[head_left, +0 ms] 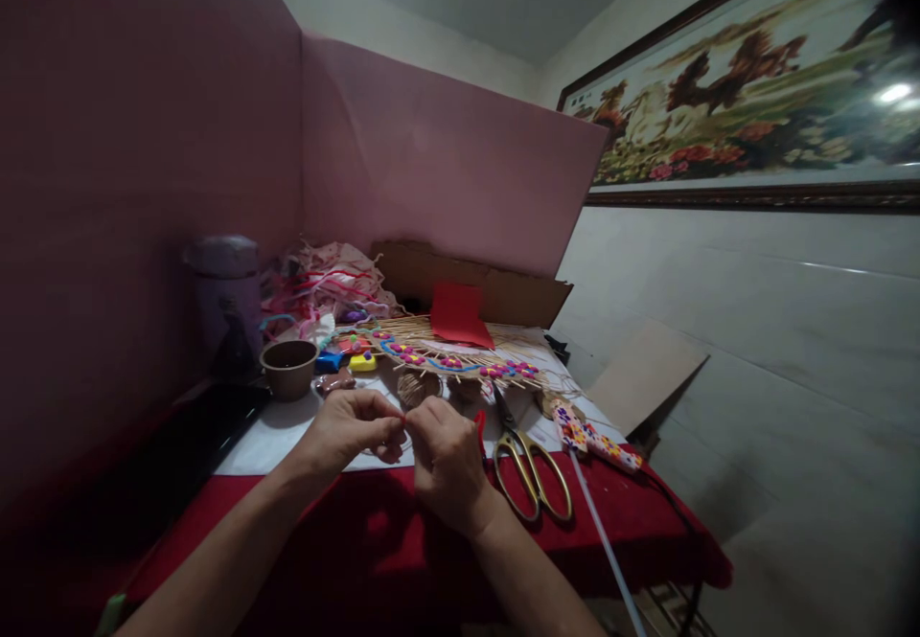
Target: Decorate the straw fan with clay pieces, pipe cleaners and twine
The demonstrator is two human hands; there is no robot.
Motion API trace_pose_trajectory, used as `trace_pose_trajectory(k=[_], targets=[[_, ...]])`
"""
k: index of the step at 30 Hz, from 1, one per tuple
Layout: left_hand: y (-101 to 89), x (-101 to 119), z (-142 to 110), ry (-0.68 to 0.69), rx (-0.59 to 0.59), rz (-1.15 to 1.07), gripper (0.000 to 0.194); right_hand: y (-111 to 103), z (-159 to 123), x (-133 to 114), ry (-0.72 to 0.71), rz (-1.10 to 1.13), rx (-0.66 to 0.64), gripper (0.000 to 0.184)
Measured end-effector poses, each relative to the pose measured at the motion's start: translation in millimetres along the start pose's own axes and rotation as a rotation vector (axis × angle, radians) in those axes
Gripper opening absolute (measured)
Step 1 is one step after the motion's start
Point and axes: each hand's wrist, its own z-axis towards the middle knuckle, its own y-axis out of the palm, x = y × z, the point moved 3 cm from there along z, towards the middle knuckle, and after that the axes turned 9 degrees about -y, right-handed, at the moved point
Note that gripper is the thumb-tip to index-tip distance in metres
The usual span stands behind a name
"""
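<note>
My left hand point(359, 423) is closed in a pinch, its fingertips meeting those of my right hand point(447, 455) over the front of the table. A tiny bit of red shows between the fingertips. Beyond the right hand a red strip point(481, 432) sticks out, possibly a pipe cleaner; the right fingers hide most of it. Just right of that hand lie large scissors point(530, 469) with gold handles. Behind both hands are a ball of brown twine point(418, 389) and a curved band of thin sticks decorated with pink, yellow and blue clay flowers point(460, 365).
A brown cup point(288, 371), blue and yellow clay packs point(363, 362) and a purple flask point(228, 307) stand left. Pink strips point(337, 278) pile up behind, near red paper point(458, 313) and cardboard point(495, 290). A flowered glue gun point(593, 441) with a clear glue stick lies right.
</note>
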Motion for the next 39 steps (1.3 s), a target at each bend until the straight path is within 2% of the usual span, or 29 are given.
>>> trace_pose_trajectory(k=[9, 14, 17, 20, 25, 32, 36, 39], targets=[[-0.9, -9.0, 7.8, 0.04, 0.07, -0.004, 0.015, 1.7, 0.9, 2.5, 0.003, 0.173, 0.03, 0.014], [-0.8, -5.4, 4.9, -0.009, -0.049, 0.068, 0.025, -0.3, 2.4, 9.0, 0.044, 0.191, 0.014, 0.015], [-2.1, -2.2, 2.4, -0.01, -0.065, 0.128, 0.028, -1.8, 2.2, 10.5, 0.028, 0.174, -0.019, 0.016], [-3.6, -0.2, 1.3, 0.002, -0.043, 0.134, 0.027, -1.0, 1.3, 11.7, 0.047, 0.198, 0.001, 0.016], [-7.4, 0.9, 1.9, 0.074, 0.062, 0.083, 0.024, 3.0, -0.3, 11.0, 0.126, 0.197, 0.076, 0.015], [-4.4, 0.0, 2.5, 0.127, 0.106, 0.095, 0.023, 7.4, -0.1, 2.9, 0.009, -0.001, -0.062, 0.012], [-1.6, -2.6, 4.1, 0.149, 0.116, 0.184, 0.022, 9.4, -1.4, 1.5, -0.075, -0.066, -0.141, 0.011], [-1.3, -6.1, 5.4, 0.135, 0.103, 0.29, 0.019, 7.1, -1.7, 3.0, -0.067, -0.002, -0.089, 0.014]])
